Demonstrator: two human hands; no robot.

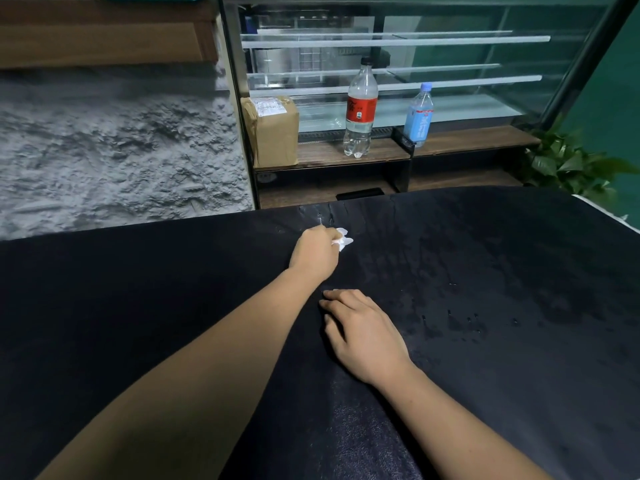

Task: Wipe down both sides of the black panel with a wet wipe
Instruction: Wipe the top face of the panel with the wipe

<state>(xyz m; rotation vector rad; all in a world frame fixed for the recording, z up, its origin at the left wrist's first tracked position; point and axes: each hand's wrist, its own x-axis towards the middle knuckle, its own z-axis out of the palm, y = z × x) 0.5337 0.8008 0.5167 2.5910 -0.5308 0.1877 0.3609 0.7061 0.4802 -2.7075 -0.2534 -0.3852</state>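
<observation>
**Inspector:** Nearest item first.

**Assistant:** The black panel [485,271] lies flat under both hands. The right hand [363,336] rests on it palm down, its fingers [341,299] close together and loosely bent, holding nothing. Droplets sit on the panel to the right of those fingers.

**Inspector:** The other hand?

**Assistant:** The left hand [315,254] is just beyond the right fingers, with its fingers curled round a bunched white wet wipe [343,239]. The wipe sticks out past the fingers on their right side and touches the panel. Wet streaks mark the panel's far edge just beyond it.

**Inspector:** Containers?

**Assistant:** Well beyond the fingers, on a wooden shelf [467,140], a clear bottle [360,109] stands upright with a black cap and a red label. Its contents look clear, and I cannot tell the level. To its right stands a smaller blue bottle [419,116] with a pale blue cap. To its left is a taped brown parcel [273,129].

**Inspector:** Any legible writing?

**Assistant:** None. The print on both bottle labels and the parcel sticker is too small to read.
</observation>
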